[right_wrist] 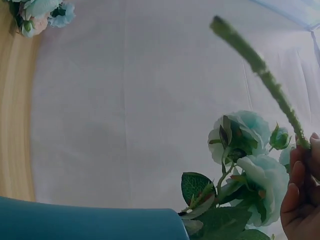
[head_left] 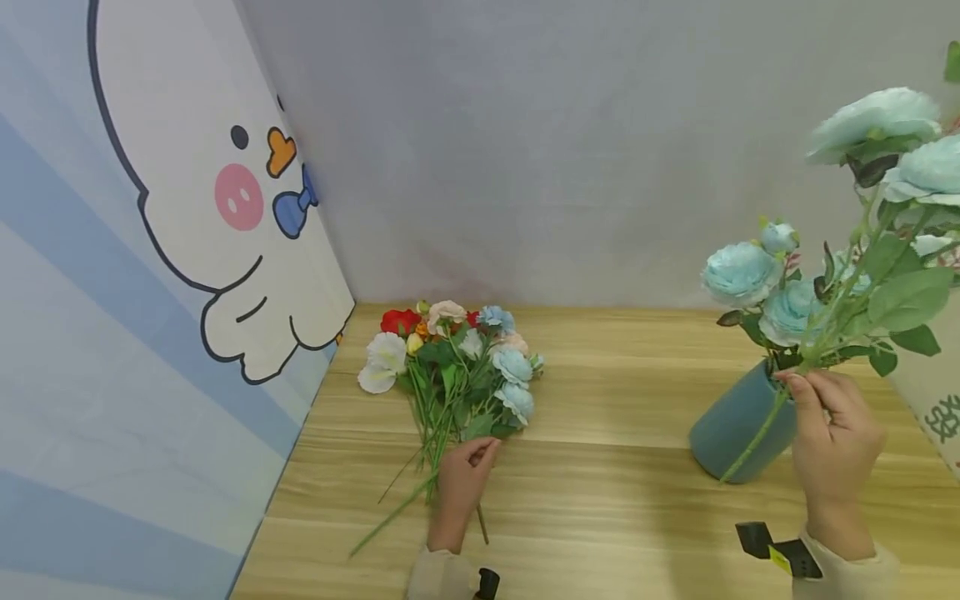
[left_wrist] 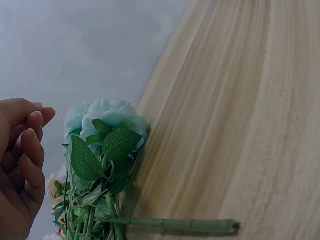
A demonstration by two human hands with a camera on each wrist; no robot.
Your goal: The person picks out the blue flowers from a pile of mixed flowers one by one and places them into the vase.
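My right hand (head_left: 840, 433) pinches the green stem (right_wrist: 265, 75) of an artificial flower, whose large pale-blue blooms (head_left: 877, 125) rise at the upper right. The bare lower stem slants down across the front of a blue-grey vase (head_left: 727, 433). Out of this tilted vase come other pale-blue flowers (head_left: 742, 275) with leaves. My left hand (head_left: 465, 479), its fingers loosely curled and holding nothing, is at the near side of a pile of artificial flowers (head_left: 465, 375). In the left wrist view a leafy pale-blue flower (left_wrist: 107, 120) is beside the fingers.
The pile has red, white, peach and blue heads, with stems trailing toward the near side of the wooden table (head_left: 600, 500). A grey backdrop (head_left: 555, 150) stands behind, and a panel with a cartoon figure (head_left: 187, 125) at left. A pale patterned object (head_left: 937, 383) is at the right edge.
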